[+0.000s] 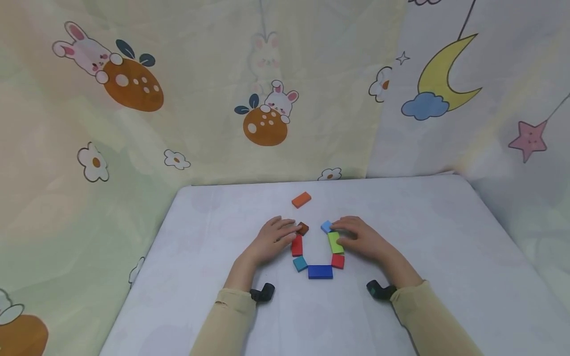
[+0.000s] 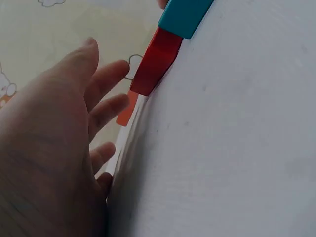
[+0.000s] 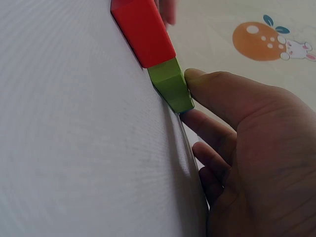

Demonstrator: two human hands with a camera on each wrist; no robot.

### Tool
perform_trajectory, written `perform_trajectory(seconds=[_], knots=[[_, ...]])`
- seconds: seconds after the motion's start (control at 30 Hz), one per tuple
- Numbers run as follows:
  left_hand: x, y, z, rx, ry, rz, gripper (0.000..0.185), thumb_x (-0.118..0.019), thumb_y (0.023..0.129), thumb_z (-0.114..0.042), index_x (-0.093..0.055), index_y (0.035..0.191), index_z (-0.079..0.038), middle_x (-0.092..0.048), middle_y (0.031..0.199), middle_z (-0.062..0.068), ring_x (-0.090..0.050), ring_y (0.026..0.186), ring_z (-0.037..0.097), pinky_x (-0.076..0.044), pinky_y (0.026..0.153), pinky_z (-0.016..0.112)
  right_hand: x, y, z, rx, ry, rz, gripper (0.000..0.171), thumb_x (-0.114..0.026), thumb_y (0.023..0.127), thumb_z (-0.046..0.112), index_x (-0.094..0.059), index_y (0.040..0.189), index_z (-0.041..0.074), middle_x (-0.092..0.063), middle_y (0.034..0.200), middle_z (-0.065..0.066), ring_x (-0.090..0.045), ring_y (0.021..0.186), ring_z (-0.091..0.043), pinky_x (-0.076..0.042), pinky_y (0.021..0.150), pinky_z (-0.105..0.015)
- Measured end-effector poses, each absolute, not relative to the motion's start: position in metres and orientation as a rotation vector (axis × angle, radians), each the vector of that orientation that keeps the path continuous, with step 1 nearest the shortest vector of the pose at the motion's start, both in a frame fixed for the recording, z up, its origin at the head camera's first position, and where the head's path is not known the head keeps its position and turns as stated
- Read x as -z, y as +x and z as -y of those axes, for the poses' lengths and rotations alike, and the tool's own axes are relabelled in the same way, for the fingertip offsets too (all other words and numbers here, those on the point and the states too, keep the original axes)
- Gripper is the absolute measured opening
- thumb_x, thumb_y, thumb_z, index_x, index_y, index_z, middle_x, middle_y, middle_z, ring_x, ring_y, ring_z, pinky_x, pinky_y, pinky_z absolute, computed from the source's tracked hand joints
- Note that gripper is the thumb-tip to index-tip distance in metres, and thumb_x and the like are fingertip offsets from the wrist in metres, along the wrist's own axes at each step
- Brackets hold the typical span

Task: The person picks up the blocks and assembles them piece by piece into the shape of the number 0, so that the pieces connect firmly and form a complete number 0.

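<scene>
Several coloured blocks lie in a U on the white table (image 1: 427,237). My left hand (image 1: 285,230) rests flat, its fingertips touching a brown block (image 1: 303,228) at the top of the left arm, above a red block (image 1: 297,245) and a teal block (image 1: 300,263). A blue block (image 1: 320,271) forms the base. My right hand (image 1: 343,232) touches a light blue block (image 1: 326,226) with its fingers, and its thumb presses the green block (image 1: 335,242) above a small red block (image 1: 338,261). The right wrist view shows that thumb against the green block (image 3: 170,84).
An orange block (image 1: 301,199) lies alone farther back, also seen in the left wrist view as an orange block (image 2: 127,111) beyond my fingers. Printed curtains close off the back and both sides. Black wrist cameras (image 1: 262,292) sit on my sleeves.
</scene>
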State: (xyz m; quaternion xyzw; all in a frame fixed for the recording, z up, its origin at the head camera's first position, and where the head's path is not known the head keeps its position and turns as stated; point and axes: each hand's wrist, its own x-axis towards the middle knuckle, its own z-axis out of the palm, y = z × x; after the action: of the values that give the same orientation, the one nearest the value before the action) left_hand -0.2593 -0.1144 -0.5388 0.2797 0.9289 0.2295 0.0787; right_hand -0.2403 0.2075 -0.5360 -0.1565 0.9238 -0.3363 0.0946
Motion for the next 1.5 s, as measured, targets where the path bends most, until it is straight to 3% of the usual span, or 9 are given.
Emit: perform_trajectory(seconds=[0.23, 0.53, 1.5], knots=[[0.5417, -0.2538, 0.1133, -0.667, 0.833, -2.820, 0.046, -0.038, 0.102, -0.054, -0.048, 0.145, -0.040, -0.045, 0.153, -0.010, -0.022, 0.151, 0.029, -0.020, 0.122, 0.053, 0.5383, -0.2402, -0.2061, 0.995, -0.446, -2.735, 0.043, -0.068, 0.092, 0.036, -0.059, 0.134, 0.036, -0.047, 0.149, -0.001, -0.031, 0.146, -0.030, -0.035, 0.112, -0.061], [0.5443, -0.2529, 0.1138, -0.698, 0.744, -2.809, 0.044, -0.037, 0.101, -0.058, -0.046, 0.143, -0.047, -0.047, 0.151, -0.015, -0.020, 0.152, 0.024, -0.017, 0.122, 0.054, 0.5352, -0.2388, -0.2052, 0.982, -0.456, -2.746, 0.044, -0.068, 0.092, 0.036, -0.059, 0.135, 0.035, -0.046, 0.150, -0.003, -0.032, 0.145, -0.031, -0.036, 0.111, -0.062], [0.5466, -0.2527, 0.1150, -0.698, 0.779, -2.862, 0.044, -0.041, 0.101, -0.056, -0.051, 0.142, -0.043, -0.053, 0.146, -0.012, -0.030, 0.149, 0.023, -0.022, 0.122, 0.049, 0.5339, -0.2387, -0.2056, 1.025, -0.433, -2.731, 0.039, -0.064, 0.095, 0.037, -0.060, 0.133, 0.037, -0.047, 0.149, -0.002, -0.031, 0.145, -0.031, -0.034, 0.112, -0.062]])
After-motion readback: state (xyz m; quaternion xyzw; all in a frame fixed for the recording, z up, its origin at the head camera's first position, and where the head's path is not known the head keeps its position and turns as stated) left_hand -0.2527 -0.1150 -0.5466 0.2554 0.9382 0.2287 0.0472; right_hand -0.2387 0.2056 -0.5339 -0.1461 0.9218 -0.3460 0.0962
